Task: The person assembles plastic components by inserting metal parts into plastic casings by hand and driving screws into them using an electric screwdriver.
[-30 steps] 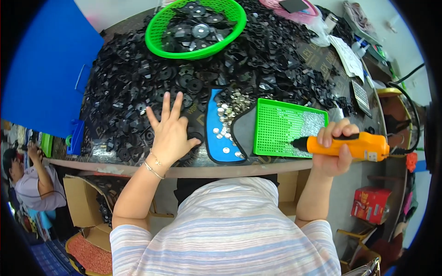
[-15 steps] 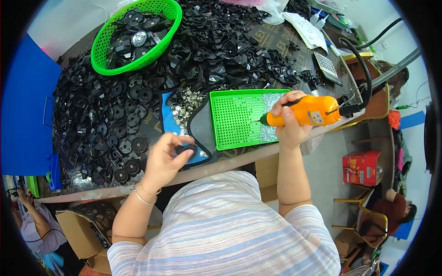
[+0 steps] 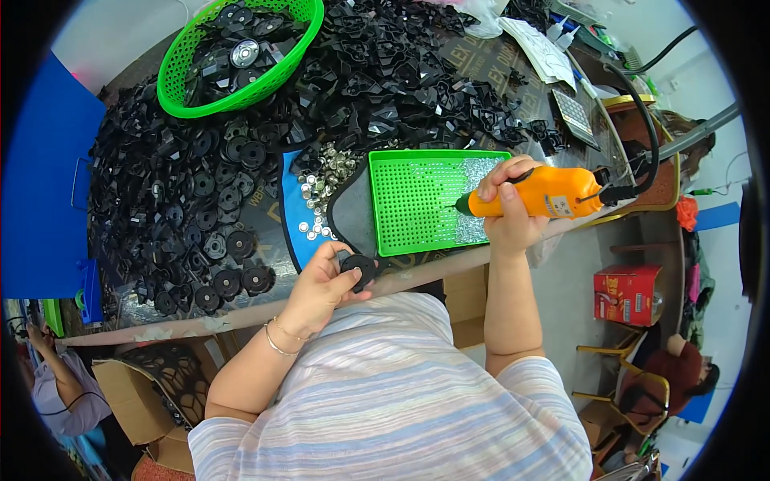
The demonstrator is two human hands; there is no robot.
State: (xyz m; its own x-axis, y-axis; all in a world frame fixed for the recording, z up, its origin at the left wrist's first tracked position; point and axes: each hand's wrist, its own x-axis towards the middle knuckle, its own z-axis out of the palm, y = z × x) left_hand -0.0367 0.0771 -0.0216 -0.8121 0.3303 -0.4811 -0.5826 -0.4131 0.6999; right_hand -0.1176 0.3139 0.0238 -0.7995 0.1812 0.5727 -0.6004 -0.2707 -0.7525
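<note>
- While its fingers pinch a round black plastic part [image 3: 358,266] at the table's [image 3: 449,268] near edge, the left hand [image 3: 321,284] sits at about 7 o'clock from the green perforated tray [image 3: 417,200].
- The right hand [image 3: 507,216] has its fingers wrapped tight around an orange electric screwdriver [image 3: 537,195], tip over the tray's 3 o'clock side.
- Small silver screws [image 3: 325,180] lie at the tray's 9 o'clock.
- A heap of black parts [image 3: 184,200] spreads toward 10 o'clock, below a green basket [image 3: 241,52].

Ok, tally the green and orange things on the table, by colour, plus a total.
Green: 2, the round basket and the flat perforated tray.
Orange: 1, the electric screwdriver in the right hand.
Total: 3.
</note>
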